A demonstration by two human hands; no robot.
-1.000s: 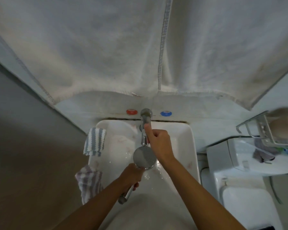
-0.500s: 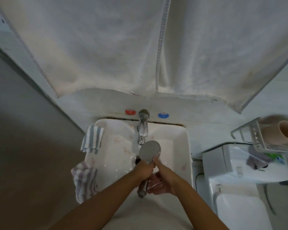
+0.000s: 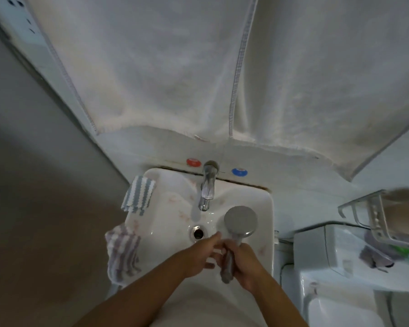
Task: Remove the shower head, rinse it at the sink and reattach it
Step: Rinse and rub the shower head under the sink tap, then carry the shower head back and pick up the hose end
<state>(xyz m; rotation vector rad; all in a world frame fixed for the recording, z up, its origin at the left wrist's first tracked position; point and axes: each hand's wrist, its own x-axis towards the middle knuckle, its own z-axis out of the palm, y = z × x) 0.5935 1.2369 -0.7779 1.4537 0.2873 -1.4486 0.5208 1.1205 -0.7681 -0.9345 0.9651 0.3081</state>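
Head view shows the shower head (image 3: 240,220) over the right part of the sink (image 3: 265,208), with its round grey face turned up toward the camera and its handle pointing down toward the person. It sits to the right of the drain (image 3: 198,232) and below and to the right of the tap (image 3: 207,190).

The right hand (image 3: 247,263) grips the handle, with the fingers curled around it from the right side. The left hand (image 3: 198,254) is just beside it on the left; its fingers are stretched toward the handle, and the fingertips seem to touch the handle or the right hand, but I cannot tell exactly which. It does not clearly hold anything.

A thin stream of water falls from the tap, left of the shower head, into the basin. Behind the tap are a red knob (image 3: 193,162) and a blue knob (image 3: 239,172). On the left rim of the sink hang a blue striped cloth (image 3: 137,197) and, nearer to the person, a purple striped cloth (image 3: 123,253). Large white towels (image 3: 198,67) hang above the sink. At the right stand a toilet tank (image 3: 328,256) and a wire rack (image 3: 373,215).
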